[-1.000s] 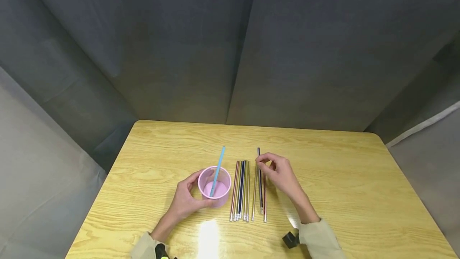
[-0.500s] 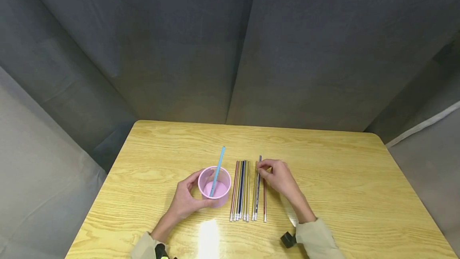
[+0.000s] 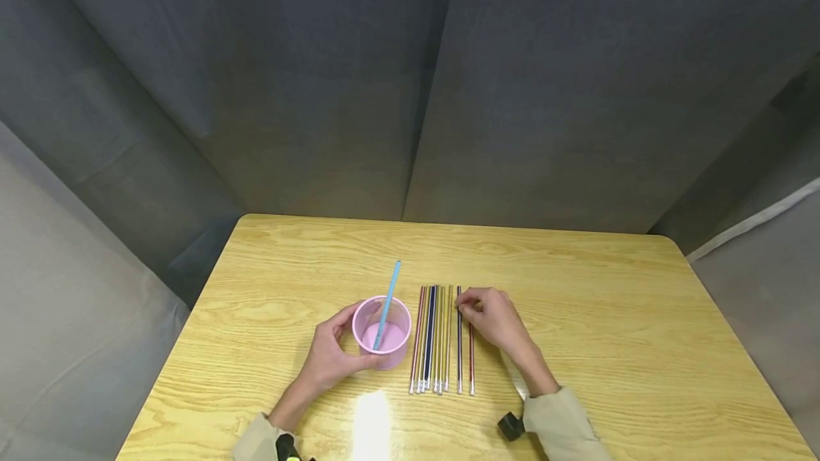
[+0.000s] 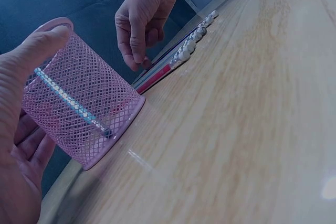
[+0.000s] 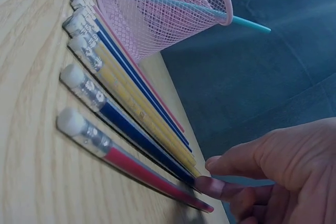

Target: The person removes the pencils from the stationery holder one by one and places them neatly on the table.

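My left hand (image 3: 329, 361) grips a pink mesh pencil cup (image 4: 84, 98) standing upright on the table. A light blue pencil (image 3: 388, 304) leans inside it, its upper end above the rim. To the cup's right, several pencils (image 3: 430, 340) lie side by side, their white erasers toward me. My right hand (image 3: 498, 319) pinches the far end of a dark blue pencil (image 5: 131, 127) between thumb and forefinger; the fingertips partly hide that end. This pencil lies on the table, slightly apart from the row. Right of it lies a red pencil (image 5: 142, 171), partly under the hand.
The wooden table (image 3: 615, 347) extends to both sides and beyond the pencils. Grey cloth (image 3: 320, 91) hangs behind and beside it. A small black device (image 3: 511, 426) sits at the right wrist, by the sleeve (image 3: 564, 425).
My right hand has drawn the dark blue pencil toward me and straightened it. A gold pencil has shifted left against the row. The left hand and cup have hardly moved.
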`<state>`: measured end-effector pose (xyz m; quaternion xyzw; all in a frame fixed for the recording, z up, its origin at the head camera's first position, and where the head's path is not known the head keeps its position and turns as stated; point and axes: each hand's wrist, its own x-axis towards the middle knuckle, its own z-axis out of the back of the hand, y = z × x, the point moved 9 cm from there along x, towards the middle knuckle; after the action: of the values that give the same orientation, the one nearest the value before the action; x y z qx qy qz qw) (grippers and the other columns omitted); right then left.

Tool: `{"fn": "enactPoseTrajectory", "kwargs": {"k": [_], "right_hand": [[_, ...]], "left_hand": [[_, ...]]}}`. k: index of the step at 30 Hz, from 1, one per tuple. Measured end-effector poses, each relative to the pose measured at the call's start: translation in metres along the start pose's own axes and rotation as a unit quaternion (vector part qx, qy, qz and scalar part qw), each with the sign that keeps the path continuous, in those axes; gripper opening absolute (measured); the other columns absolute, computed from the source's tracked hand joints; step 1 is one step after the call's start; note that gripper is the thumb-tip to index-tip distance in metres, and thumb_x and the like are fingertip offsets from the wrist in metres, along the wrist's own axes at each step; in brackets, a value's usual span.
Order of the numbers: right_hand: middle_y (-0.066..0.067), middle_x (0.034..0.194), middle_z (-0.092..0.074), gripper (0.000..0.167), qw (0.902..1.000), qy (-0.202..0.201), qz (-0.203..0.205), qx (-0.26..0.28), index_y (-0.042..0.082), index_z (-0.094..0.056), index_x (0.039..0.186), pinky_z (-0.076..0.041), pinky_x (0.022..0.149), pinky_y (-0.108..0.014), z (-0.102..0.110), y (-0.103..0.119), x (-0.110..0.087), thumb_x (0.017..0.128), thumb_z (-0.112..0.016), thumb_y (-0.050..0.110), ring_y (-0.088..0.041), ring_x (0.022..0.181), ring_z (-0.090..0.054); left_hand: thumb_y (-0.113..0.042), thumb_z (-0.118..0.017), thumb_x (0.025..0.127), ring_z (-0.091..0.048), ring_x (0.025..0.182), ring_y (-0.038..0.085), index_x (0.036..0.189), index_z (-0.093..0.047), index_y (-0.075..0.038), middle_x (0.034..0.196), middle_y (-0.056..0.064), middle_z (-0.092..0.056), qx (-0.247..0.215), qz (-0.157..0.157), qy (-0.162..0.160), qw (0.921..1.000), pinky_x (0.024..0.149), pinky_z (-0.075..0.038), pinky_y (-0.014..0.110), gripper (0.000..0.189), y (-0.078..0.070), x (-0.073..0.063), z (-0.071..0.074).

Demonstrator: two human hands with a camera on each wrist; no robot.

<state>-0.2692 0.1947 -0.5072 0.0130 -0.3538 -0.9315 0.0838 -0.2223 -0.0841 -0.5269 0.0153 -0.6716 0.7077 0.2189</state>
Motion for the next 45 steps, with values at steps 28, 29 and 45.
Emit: {"fn": "enactPoseTrajectory", "kwargs": {"k": [28,29,45], "right_hand": [[-0.009,0.136,-0.069,0.026,0.9829,-0.017,0.161,0.089,0.012,-0.076,0.123,-0.044,0.054,-0.019,0.005,0.048,-0.007,0.098,-0.071,0.007,-0.007,0.06,-0.046],[-0.008,0.137,-0.069,0.026,0.9818,-0.017,0.165,0.094,0.013,-0.076,0.123,-0.044,0.054,-0.02,0.005,0.05,-0.008,0.098,-0.071,0.008,-0.008,0.061,-0.046],[-0.007,0.146,-0.063,0.037,0.9551,0.046,0.247,0.157,0.014,-0.067,0.139,-0.047,0.057,-0.026,-0.006,0.091,-0.011,0.102,-0.068,0.013,-0.013,0.066,-0.048]], "left_hand": [[-0.006,-0.095,0.07,-0.056,0.131,0.047,0.146,-0.054,0.002,0.141,0.016,-0.065,0.007,-0.008,0.011,0.9999,0.121,-0.042,0.041,0.087,-0.002,0.0,-0.001],[-0.005,-0.095,0.07,-0.056,0.131,0.046,0.146,-0.054,0.001,0.141,0.015,-0.065,0.006,-0.007,0.011,0.9999,0.121,-0.042,0.04,0.087,-0.002,0.0,-0.001],[-0.008,-0.096,0.071,-0.057,0.13,0.045,0.146,-0.056,0.0,0.14,0.015,-0.065,0.012,0.002,0.009,0.9999,0.119,-0.043,0.042,0.085,0.0,0.001,-0.001]]}}
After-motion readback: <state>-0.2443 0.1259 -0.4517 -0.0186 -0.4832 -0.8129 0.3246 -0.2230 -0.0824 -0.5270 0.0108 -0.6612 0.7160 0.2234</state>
